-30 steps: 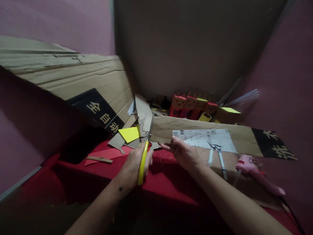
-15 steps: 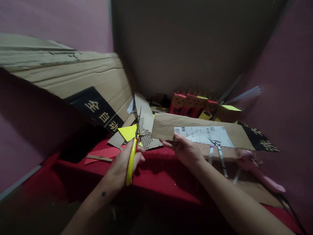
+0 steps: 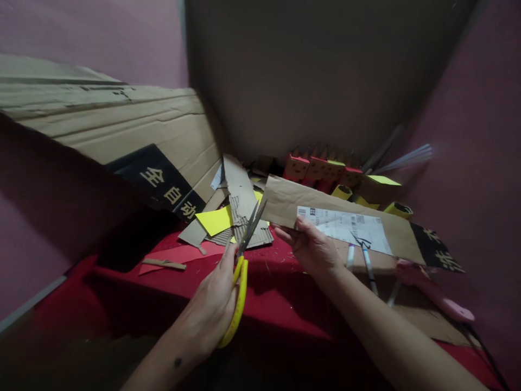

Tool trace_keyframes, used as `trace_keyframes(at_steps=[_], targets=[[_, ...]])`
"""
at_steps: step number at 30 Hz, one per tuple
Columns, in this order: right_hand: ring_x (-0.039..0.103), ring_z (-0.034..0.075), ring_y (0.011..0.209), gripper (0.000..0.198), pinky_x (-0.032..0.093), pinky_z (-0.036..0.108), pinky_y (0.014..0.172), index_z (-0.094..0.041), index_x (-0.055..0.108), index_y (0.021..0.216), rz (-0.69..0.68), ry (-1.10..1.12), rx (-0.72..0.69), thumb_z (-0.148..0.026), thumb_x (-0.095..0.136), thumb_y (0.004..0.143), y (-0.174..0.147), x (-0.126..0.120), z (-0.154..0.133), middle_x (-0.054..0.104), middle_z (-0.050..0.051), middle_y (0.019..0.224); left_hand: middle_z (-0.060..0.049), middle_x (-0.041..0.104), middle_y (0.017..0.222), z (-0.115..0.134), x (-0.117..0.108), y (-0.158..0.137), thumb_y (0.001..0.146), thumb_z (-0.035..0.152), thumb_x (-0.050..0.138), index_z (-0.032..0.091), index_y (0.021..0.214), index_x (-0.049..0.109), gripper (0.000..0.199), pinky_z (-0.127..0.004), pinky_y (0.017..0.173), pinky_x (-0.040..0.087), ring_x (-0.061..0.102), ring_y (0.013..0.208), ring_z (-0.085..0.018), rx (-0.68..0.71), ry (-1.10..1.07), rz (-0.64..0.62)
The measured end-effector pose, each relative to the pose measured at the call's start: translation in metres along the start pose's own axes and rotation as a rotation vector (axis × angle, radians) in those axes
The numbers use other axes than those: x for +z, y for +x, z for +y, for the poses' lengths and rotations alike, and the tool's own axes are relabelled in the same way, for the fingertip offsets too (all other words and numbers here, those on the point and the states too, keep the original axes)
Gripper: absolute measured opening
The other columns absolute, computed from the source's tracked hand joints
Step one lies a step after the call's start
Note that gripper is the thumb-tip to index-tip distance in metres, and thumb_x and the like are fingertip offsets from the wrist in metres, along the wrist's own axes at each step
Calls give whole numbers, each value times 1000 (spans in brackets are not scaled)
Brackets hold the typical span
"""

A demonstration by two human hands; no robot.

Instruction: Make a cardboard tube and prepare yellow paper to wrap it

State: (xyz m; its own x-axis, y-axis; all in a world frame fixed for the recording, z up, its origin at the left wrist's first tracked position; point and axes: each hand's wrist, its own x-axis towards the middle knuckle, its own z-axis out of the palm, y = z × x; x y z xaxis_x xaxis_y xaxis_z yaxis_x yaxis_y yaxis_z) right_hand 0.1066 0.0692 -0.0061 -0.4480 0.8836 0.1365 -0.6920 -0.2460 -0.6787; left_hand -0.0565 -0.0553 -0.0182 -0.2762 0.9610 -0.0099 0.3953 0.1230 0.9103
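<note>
From my feed, the left hand, low and left of centre in the frame, is closed around the yellow handles of the scissors. Their blades are slightly parted at the left end of a cardboard strip; I can't tell whether they touch it. My right hand pinches that strip by its lower edge, right of centre, thumb over the white label. Below it on the red counter I have two markers and, lower right, a pink glue gun. Yellow paper and cardboard scraps lie left of centre. A large cardboard sheet fills the upper left.
</note>
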Motion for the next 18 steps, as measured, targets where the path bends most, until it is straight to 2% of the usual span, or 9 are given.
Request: trace_keyframes(at_steps=[5, 9, 12, 15, 18], targets=[[72, 24, 84, 5, 57, 38, 84, -18, 65, 71, 23, -34, 8, -22, 68, 71, 0, 0, 2, 74, 4, 87, -6, 64, 71, 11, 3, 3, 77, 36, 52, 19, 120, 55, 46, -31, 61, 45, 62, 66, -23, -68, 22, 5], [72, 25, 84, 6, 56, 41, 86, -18, 64, 72, 43, -20, 4, -22, 69, 70, 1, 0, 3, 74, 4, 83, -2, 62, 65, 17, 4, 3, 75, 32, 52, 21, 120, 54, 47, -29, 59, 43, 59, 62, -21, -41, 51, -25], [72, 25, 84, 5, 55, 43, 87, -17, 64, 73, 56, -20, 3, -21, 68, 71, 1, 0, 4, 74, 5, 85, -3, 61, 63, 14, 7, 5, 76, 36, 51, 19, 111, 58, 40, -29, 58, 42, 59, 61, -21, -56, 52, -19], [71, 25, 85, 6, 55, 43, 88, -17, 65, 76, 57, -19, 6, -21, 67, 72, 1, 0, 4, 74, 6, 90, -3, 58, 56, 11, 12, 10, 79, 46, 46, 20, 95, 63, 35, -30, 55, 41, 59, 58, -22, -203, 34, 30], [72, 26, 85, 8, 57, 39, 83, -17, 64, 69, 59, 2, 1, -20, 71, 68, 1, 0, 4, 74, 3, 82, -3, 54, 50, 13, 17, 14, 80, 52, 42, 21, 86, 64, 39, -31, 53, 40, 58, 54, -24, -334, 8, 58]])
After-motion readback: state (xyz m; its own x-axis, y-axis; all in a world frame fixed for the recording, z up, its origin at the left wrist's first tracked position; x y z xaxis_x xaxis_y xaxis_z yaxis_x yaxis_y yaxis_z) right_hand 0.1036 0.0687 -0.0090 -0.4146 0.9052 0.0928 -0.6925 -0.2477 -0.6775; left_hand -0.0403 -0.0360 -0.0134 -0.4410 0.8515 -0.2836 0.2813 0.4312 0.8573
